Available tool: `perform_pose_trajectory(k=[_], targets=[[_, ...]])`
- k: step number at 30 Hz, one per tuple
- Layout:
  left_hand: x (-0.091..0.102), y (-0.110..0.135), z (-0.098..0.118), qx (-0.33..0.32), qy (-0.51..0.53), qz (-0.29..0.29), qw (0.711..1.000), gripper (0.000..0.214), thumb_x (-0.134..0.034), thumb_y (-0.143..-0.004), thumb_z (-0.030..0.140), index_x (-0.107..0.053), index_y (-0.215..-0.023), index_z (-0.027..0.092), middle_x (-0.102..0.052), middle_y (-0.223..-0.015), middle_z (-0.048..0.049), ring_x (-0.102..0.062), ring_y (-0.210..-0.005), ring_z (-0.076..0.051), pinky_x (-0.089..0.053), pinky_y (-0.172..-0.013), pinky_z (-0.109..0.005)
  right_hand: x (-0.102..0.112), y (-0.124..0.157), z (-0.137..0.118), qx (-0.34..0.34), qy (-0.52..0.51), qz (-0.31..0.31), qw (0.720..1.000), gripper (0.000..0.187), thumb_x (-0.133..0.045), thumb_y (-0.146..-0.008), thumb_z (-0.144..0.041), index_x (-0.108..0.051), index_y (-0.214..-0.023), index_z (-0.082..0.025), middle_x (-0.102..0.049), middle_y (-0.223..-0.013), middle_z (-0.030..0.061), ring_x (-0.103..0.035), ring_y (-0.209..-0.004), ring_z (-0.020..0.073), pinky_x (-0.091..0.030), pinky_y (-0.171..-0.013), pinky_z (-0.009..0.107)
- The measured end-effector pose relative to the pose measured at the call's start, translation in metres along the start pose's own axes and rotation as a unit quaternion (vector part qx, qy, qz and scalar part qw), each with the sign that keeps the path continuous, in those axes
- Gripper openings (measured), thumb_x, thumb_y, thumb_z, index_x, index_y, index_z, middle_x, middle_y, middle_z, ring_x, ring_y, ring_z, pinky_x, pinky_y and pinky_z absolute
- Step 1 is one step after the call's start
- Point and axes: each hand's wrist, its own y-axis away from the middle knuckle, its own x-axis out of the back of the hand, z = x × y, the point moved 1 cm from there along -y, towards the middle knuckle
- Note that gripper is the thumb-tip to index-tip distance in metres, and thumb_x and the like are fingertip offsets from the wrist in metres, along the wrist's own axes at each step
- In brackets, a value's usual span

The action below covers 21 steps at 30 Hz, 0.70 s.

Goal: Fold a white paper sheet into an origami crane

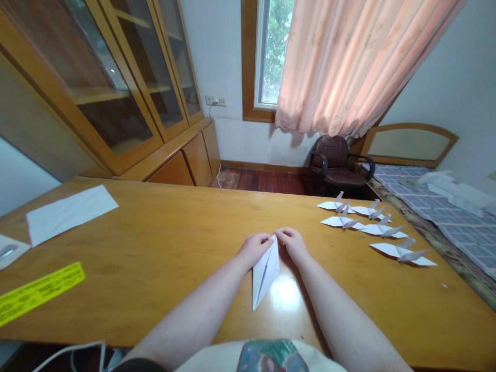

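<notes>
A half-folded white paper piece [265, 271], long and kite-shaped, lies on the wooden table [163, 243] in front of me, its point toward me. My left hand [254, 248] pinches its far tip from the left. My right hand [292, 243] pinches the same tip from the right, fingers curled. Both hands rest on the tabletop.
Several finished white paper cranes [372, 227] sit in rows at the right. A white sheet [70, 213] and a yellow strip [39, 292] lie at the left. A chair [339, 163] and a bed [445, 206] stand beyond the table's right side; a cabinet [116, 93] is behind left.
</notes>
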Motion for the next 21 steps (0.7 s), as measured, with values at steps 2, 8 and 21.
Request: perform_pose_trajectory(k=[2, 8, 21], targets=[[0.000, 0.001, 0.001, -0.006, -0.007, 0.008, 1.000, 0.033, -0.045, -0.083, 0.044, -0.063, -0.075, 0.017, -0.060, -0.070, 0.0003, -0.052, -0.068, -0.014, -0.037, -0.060, -0.023, -0.001, 0.000, 0.001, 0.010, 0.003, 0.017, 1.000, 0.026, -0.066, -0.064, -0.044, -0.063, -0.062, -0.018, -0.052, -0.051, -0.0023, -0.045, -0.051, 0.0115, -0.033, -0.050, 0.024], [0.002, -0.001, 0.000, 0.009, 0.054, 0.062, 0.997, 0.031, -0.045, -0.084, 0.042, -0.061, -0.078, 0.016, -0.061, -0.069, 0.0004, -0.054, -0.065, -0.014, -0.039, -0.060, -0.024, -0.002, 0.000, 0.005, 0.015, -0.008, -0.037, 0.999, 0.032, -0.061, -0.070, -0.049, -0.064, -0.067, -0.017, -0.054, -0.053, -0.0014, -0.046, -0.051, 0.0115, -0.035, -0.050, 0.023], [0.010, -0.007, -0.007, 0.011, 0.172, 0.154, 0.973, 0.022, -0.050, -0.082, 0.035, -0.058, -0.090, 0.016, -0.063, -0.085, -0.0032, -0.059, -0.080, -0.016, -0.048, -0.073, -0.028, -0.007, 0.002, 0.017, 0.085, 0.123, -0.067, 0.986, 0.019, -0.066, -0.070, -0.037, -0.066, -0.067, -0.018, -0.061, -0.064, 0.0005, -0.053, -0.062, 0.0153, -0.040, -0.061, 0.027]])
